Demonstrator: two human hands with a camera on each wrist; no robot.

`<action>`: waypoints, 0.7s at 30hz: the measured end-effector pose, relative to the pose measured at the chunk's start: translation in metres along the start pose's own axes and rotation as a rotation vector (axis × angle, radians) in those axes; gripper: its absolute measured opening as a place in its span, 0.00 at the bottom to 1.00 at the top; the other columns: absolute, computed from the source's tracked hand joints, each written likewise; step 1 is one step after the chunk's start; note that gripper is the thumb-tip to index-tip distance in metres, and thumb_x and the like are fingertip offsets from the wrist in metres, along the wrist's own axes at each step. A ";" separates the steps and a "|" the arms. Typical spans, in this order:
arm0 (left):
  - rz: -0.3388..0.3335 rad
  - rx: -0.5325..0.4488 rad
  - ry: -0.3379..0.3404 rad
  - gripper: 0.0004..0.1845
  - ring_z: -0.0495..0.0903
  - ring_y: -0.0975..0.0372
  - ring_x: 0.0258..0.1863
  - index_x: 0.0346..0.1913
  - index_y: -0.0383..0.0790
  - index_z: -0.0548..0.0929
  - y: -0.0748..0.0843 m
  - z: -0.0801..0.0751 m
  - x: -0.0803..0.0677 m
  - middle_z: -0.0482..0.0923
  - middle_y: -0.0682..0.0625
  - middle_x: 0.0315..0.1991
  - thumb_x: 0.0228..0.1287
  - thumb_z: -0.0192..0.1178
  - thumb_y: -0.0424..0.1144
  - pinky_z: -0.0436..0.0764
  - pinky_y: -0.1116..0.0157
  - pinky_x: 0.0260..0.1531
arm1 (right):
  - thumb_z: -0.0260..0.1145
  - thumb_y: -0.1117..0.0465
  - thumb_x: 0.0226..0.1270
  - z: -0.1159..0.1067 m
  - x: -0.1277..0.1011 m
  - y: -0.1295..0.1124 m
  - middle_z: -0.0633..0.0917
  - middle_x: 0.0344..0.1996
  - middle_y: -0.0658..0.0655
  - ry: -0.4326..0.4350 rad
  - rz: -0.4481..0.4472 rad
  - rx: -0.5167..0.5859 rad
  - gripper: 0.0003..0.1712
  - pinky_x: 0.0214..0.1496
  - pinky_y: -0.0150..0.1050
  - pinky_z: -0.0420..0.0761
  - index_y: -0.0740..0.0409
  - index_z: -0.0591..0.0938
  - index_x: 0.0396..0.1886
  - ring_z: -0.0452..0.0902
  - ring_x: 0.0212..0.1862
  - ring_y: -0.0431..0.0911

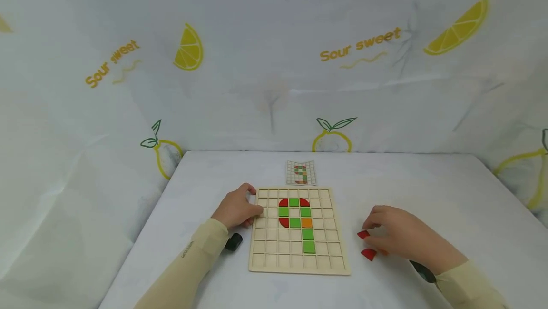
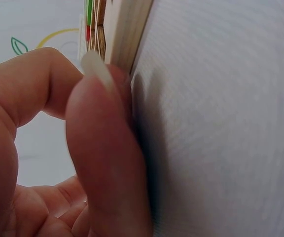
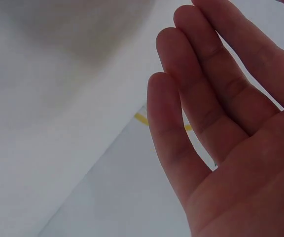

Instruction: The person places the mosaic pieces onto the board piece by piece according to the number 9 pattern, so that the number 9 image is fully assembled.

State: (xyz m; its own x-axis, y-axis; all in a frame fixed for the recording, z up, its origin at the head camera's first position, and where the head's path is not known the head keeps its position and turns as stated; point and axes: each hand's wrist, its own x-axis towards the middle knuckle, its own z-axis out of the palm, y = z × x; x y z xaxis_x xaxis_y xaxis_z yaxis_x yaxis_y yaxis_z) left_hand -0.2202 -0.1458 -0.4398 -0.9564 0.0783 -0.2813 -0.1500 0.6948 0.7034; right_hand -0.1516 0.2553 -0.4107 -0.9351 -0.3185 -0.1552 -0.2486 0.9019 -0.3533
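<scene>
Head view, near side first: the right hand (image 1: 400, 238) lies on the bench (image 1: 428, 190) with fingers loosely bent over two red pieces (image 1: 367, 244), touching them; whether it pinches one cannot be told. Left of it sits the wooden grid board (image 1: 295, 261), carrying a figure of green, red and orange tiles. The left hand (image 1: 237, 210) rests at the board's left edge, fingers curled against it. Farther back lies a small pattern card (image 1: 301, 173).
</scene>
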 end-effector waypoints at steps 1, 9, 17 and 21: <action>-0.001 0.003 0.002 0.29 0.78 0.61 0.16 0.65 0.45 0.75 -0.001 0.000 0.000 0.83 0.48 0.22 0.62 0.70 0.41 0.79 0.67 0.24 | 0.81 0.52 0.60 0.000 -0.001 0.002 0.83 0.37 0.39 0.001 0.006 -0.001 0.08 0.41 0.34 0.81 0.40 0.91 0.39 0.76 0.38 0.36; -0.006 -0.001 0.000 0.29 0.78 0.61 0.16 0.65 0.45 0.75 -0.001 -0.001 0.001 0.83 0.47 0.25 0.61 0.70 0.41 0.80 0.66 0.24 | 0.84 0.49 0.58 0.005 -0.007 0.016 0.83 0.37 0.35 0.053 -0.049 -0.029 0.10 0.43 0.35 0.83 0.38 0.91 0.38 0.76 0.38 0.32; -0.014 -0.004 -0.002 0.29 0.78 0.61 0.16 0.65 0.45 0.75 -0.001 0.000 0.002 0.83 0.47 0.24 0.61 0.70 0.40 0.80 0.66 0.24 | 0.84 0.49 0.59 0.009 -0.002 0.011 0.82 0.35 0.37 0.021 -0.009 -0.025 0.09 0.42 0.34 0.82 0.38 0.91 0.37 0.75 0.38 0.35; -0.011 -0.007 -0.002 0.29 0.78 0.61 0.16 0.65 0.44 0.75 0.001 -0.001 0.000 0.83 0.47 0.25 0.62 0.71 0.40 0.80 0.67 0.23 | 0.83 0.51 0.60 0.012 0.001 0.005 0.81 0.34 0.35 0.037 -0.059 -0.008 0.08 0.41 0.33 0.80 0.36 0.90 0.35 0.73 0.36 0.33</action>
State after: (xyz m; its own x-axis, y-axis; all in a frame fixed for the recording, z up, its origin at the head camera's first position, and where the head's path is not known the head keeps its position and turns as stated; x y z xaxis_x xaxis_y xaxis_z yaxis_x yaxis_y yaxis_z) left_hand -0.2204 -0.1451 -0.4384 -0.9544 0.0721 -0.2897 -0.1617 0.6907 0.7048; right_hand -0.1505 0.2557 -0.4237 -0.9272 -0.3608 -0.1002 -0.3057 0.8839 -0.3539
